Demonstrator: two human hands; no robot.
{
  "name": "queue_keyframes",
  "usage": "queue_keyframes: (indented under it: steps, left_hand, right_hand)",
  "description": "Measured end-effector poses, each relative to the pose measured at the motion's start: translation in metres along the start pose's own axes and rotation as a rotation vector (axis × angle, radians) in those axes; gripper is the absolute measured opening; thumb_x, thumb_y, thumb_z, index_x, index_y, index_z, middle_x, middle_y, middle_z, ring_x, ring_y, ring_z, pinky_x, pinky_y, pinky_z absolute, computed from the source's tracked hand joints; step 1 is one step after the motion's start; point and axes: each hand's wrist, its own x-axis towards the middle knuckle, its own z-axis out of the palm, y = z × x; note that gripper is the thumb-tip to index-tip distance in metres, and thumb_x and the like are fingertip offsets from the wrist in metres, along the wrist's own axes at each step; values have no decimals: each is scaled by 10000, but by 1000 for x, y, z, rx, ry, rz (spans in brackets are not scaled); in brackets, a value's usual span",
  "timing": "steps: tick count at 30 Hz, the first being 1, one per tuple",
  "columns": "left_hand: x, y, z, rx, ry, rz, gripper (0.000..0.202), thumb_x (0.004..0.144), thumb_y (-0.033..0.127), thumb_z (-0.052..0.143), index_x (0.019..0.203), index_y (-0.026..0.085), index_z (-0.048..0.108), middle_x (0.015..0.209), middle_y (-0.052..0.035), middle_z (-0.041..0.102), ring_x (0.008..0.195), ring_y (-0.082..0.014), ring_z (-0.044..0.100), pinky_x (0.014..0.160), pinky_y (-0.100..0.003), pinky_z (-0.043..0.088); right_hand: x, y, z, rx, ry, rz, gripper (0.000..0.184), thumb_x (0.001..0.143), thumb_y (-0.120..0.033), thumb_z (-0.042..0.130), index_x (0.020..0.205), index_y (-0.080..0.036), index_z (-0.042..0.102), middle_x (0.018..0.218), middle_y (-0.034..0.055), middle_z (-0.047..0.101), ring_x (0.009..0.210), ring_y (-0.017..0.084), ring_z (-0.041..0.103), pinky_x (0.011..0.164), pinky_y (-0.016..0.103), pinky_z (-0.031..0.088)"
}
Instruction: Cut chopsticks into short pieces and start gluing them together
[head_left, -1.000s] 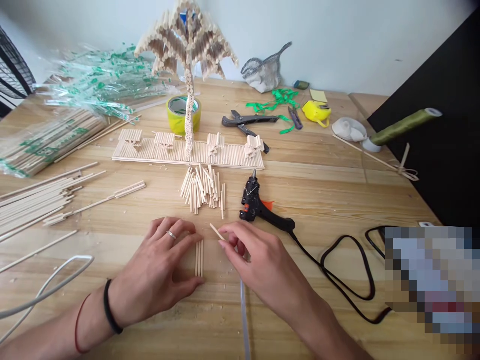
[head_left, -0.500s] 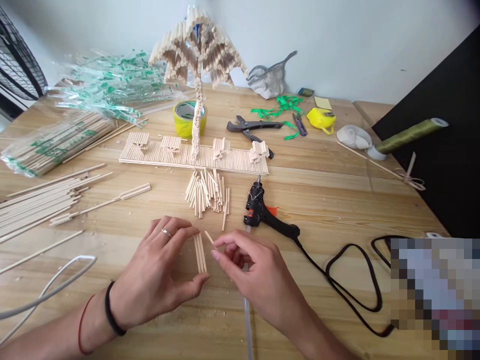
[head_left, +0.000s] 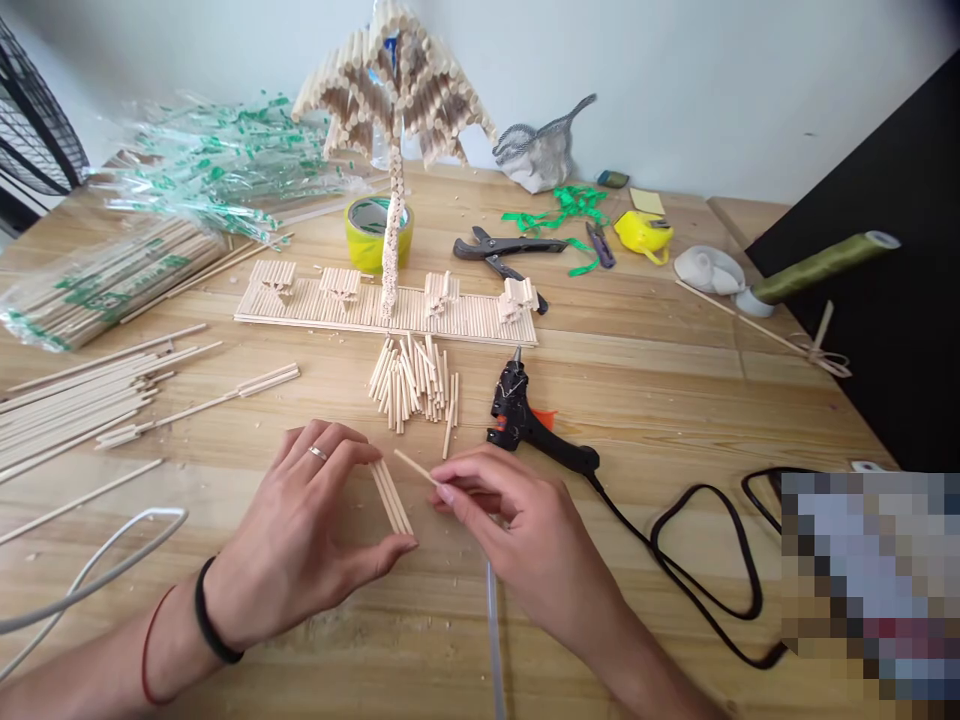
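Between the thumb and index finger of my left hand (head_left: 311,520) is a small row of wooden sticks (head_left: 391,497), gripped at its two ends. My right hand (head_left: 517,535) pinches one short wooden stick (head_left: 415,466), its free end pointing up and left, just right of the row and apart from it. Beyond my hands lies a pile of short cut sticks (head_left: 412,380). A black hot glue gun (head_left: 514,410) rests to the right of the pile, with a clear glue stick (head_left: 493,620) reaching back under my right hand.
A stick-built umbrella shape (head_left: 394,90) rises from a long stick platform (head_left: 315,308). Yellow tape (head_left: 352,240), cutters (head_left: 510,248) and a yellow tape measure (head_left: 643,235) lie behind. Long sticks (head_left: 75,415) and bagged sticks (head_left: 112,280) are left; a black cord (head_left: 705,490) loops right.
My left hand has shifted slightly left, and the row of sticks leans more. The stick in my right hand has swung out leftward, showing more of its length. The camera view moved a little.
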Motion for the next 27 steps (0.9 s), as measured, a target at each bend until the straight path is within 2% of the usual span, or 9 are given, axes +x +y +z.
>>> queue_keyframes:
  steps: [4,6,8,10,14,18,21,27]
  left_hand:
    - [-2,-2,4,69,-33,5,420,861,455,778,1106,182,573,1089,-103,639,999,-301,561,877,-483,449]
    - [-2,-4,5,93,-42,8,470,839,478,802,1137,182,591,1130,-107,641,1042,-320,552,908,-505,432]
    - [-2,-6,4,88,-49,10,531,836,527,795,1195,187,600,1174,-111,641,1081,-333,540,929,-515,415]
    - [-2,-7,2,38,-52,-10,505,887,529,743,1238,197,599,1184,-105,646,1095,-324,533,928,-496,411]
    - [2,-8,-3,-180,-29,-59,291,1001,355,647,1257,229,589,1136,-57,664,1075,-257,542,926,-413,416]
    - [4,-8,-5,-362,-40,-46,67,1023,174,599,1040,226,637,963,-1,667,946,-190,561,892,-346,406]
    - [4,-8,-4,-429,-40,-36,140,1022,108,564,945,207,627,894,9,640,877,-164,555,839,-313,410]
    - [5,-6,-4,-436,-27,-49,168,1028,91,527,940,201,619,876,11,621,847,-147,555,794,-279,424]
  right_hand:
    - [1,2,-2,85,33,46,72,932,-193,657,950,-209,725,940,36,756,853,187,778,803,298,642]
    - [1,1,-1,118,44,94,15,911,-222,703,920,-213,712,885,26,768,838,195,785,775,287,638]
    - [1,0,-1,141,46,128,39,895,-239,729,889,-216,698,847,18,770,812,198,787,744,277,632]
    - [1,0,0,161,37,140,62,887,-244,739,866,-217,687,820,13,764,791,196,785,731,272,628]
    - [0,0,2,234,-7,151,88,882,-240,736,833,-218,666,800,7,757,776,184,775,737,266,622]
    - [-1,1,4,360,-38,213,173,869,-252,748,783,-222,600,758,-19,714,734,160,749,715,257,611]
    - [1,0,3,392,-29,225,250,858,-258,747,741,-222,529,756,-22,691,668,137,696,656,248,577]
    - [3,-1,0,331,30,188,324,839,-250,762,725,-228,460,768,-1,725,696,133,626,665,245,516]
